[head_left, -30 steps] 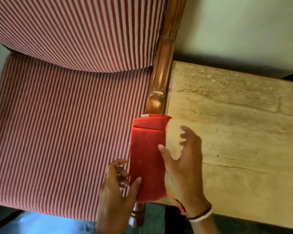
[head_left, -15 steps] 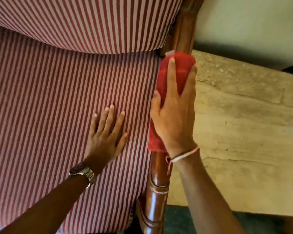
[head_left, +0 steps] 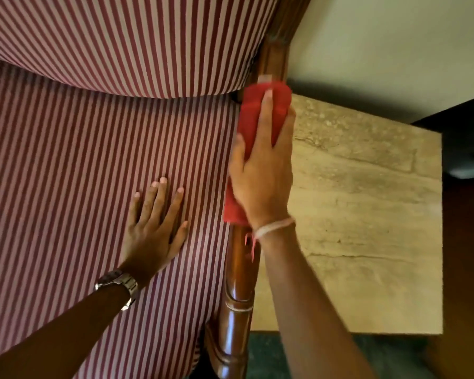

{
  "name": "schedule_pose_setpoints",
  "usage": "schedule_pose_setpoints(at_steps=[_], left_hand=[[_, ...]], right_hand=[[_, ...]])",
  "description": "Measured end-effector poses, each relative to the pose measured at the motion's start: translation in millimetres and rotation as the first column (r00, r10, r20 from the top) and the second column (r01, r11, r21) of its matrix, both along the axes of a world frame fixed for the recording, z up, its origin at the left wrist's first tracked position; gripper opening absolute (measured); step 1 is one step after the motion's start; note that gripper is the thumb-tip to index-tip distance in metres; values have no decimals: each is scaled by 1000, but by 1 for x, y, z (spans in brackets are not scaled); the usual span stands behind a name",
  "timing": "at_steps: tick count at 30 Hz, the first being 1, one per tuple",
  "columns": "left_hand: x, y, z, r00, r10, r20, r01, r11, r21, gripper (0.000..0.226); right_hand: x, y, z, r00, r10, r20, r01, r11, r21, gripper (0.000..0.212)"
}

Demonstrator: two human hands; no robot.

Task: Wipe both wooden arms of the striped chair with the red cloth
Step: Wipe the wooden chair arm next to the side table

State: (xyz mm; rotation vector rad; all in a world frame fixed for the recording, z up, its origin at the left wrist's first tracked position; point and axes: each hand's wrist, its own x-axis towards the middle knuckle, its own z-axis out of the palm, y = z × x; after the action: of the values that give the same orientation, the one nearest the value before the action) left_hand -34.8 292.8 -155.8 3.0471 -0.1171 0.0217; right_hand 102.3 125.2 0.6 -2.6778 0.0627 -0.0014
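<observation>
The striped chair (head_left: 66, 160) fills the left of the view, its red-and-white seat below the padded back. Its glossy wooden right arm (head_left: 240, 277) runs from bottom centre up to the back post. The folded red cloth (head_left: 251, 116) lies draped over the far part of this arm, close to the back. My right hand (head_left: 260, 176) presses down on the cloth, fingers stretched along it and curled round its sides. My left hand (head_left: 153, 228) rests flat on the seat beside the arm, fingers spread, holding nothing. The chair's other arm is out of view.
A beige stone-topped side table (head_left: 367, 214) stands tight against the chair's right arm. A pale wall (head_left: 394, 50) rises behind it. Dark furniture (head_left: 465, 242) borders the table on the right, and dark floor (head_left: 268, 356) shows below.
A second ago both hands were arranging the cloth on the arm's near end. Since then my right hand has slid it up the arm toward the back, and my left hand has settled flat on the seat.
</observation>
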Motion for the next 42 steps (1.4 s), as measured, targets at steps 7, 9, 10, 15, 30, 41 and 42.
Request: schedule_pose_setpoints(at_steps=[7,9,10,15,30,41,42], left_hand=[[0,0,2,1000,1,30,0,1000,-15,68],[0,0,-3,999,6,40,-6,1000,-15,68],[-1,0,-5,999,1,39,-1,1000,-11,68],[-2,0,-5,1000,6,22,-6,1000,15,69],[-4,-1,-1,999,21,30,-21,1000,-3,66],[-8,1,-6,999,29,27,-28,1000,-12,67],[-7,-1,-6,999,26,29,-25,999,-22,67]], right_hand=[[-141,-8,0,995,27,-97,-34,996,-79,70],[-165,-7,-2,992,-10,-126,-7,992,-130,72],[-155,-6,-4,993,-10,-117,-6,990,-139,73],[-2,3,-3,999,0,48,3,999,-51,70],[9,3,3,995,8,102,-7,1000,-11,70],[-162,-6,0,997,5,-71,-11,996,-85,75],[-135,-5,-1,999,3,-49,-7,996,-84,75]])
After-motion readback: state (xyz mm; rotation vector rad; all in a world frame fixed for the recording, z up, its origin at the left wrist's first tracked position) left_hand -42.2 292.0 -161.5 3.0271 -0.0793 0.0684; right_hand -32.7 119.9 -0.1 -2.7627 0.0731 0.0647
